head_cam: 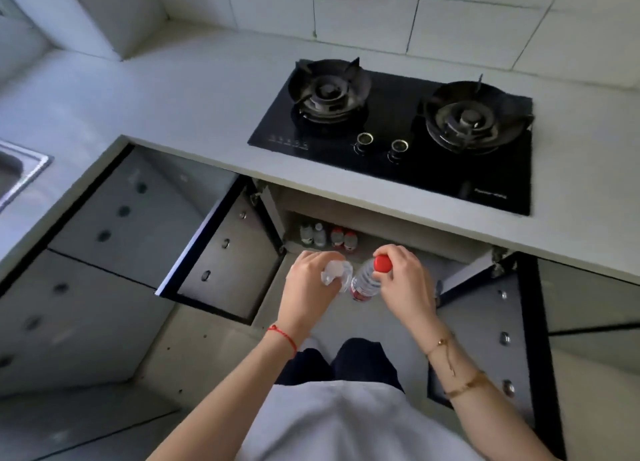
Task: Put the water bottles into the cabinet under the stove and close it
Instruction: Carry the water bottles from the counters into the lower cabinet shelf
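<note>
The clear plastic water bottle with the red screw cap (367, 277) hangs upright just in front of the open cabinet under the stove (363, 225), held by its neck; its red label shows at the bottom, above the grey floor (214, 349). The right hand (403, 273) has its fingers (394, 258) curled tight round the cap and neck. Just beside it, almost touching, is a second clear plastic bottle (337, 274), blurred and tipped on its side, in the left hand (311, 277), whose fingers are closed around it. Whether the two bottles actually meet, I cannot tell.

Deeper in the cabinet, against its back, stands a short row of small bottles (327, 236): two pale-capped ones on the left, two with red tops on the right, all upright and close together.

Both cabinet doors stand swung out: the grey left door with its dark edge (225, 252) and the matching right door (485, 329), each showing round metal fittings on the inner face.

Above the opening runs the pale grey tabletop (194, 107), carrying a black glass two-burner gas hob (391, 131) with two round knobs near its front edge. A steel sink corner (20, 173) shows at the far left. White wall tiles (363, 7) rise behind. The person wears a red string on the left wrist and thin gold bracelets on the right.
</note>
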Tool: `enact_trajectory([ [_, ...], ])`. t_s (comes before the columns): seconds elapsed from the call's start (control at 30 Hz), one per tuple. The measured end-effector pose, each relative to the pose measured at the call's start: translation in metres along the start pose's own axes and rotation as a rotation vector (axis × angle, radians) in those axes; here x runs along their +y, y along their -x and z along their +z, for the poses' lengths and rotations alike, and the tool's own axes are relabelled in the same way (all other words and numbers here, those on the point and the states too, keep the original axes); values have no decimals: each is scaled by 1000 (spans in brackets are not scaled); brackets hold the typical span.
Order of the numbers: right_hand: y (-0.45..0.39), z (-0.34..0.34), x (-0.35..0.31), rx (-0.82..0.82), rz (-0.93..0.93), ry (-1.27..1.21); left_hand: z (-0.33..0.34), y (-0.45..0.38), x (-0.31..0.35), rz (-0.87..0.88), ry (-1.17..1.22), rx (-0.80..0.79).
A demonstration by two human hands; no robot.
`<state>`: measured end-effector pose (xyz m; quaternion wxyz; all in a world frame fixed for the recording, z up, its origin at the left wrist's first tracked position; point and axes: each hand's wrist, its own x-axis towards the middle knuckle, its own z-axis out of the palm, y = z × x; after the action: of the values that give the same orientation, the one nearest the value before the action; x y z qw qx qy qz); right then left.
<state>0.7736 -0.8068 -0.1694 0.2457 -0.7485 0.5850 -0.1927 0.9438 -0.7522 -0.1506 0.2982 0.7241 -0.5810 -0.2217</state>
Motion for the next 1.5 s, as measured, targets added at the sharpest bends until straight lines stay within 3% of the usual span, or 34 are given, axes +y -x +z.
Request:
enact_trajectory([
  [0.2, -41, 43, 46, 57, 148, 2, 54, -60, -31, -36, 50, -82],
  [0.5, -92, 158, 163, 46, 245, 52, 208, -113, -123, -81, 70, -139],
  [0.77, -139, 284, 282, 127, 242, 66, 348, -178, -233, 48, -18, -141],
  [1.03, -181, 388, 376, 291, 258, 34, 471, -228, -312, 93, 70, -88],
  [1.5, -234, 428, 439, 375, 286, 11, 552, -278, -342, 127, 115, -132],
])
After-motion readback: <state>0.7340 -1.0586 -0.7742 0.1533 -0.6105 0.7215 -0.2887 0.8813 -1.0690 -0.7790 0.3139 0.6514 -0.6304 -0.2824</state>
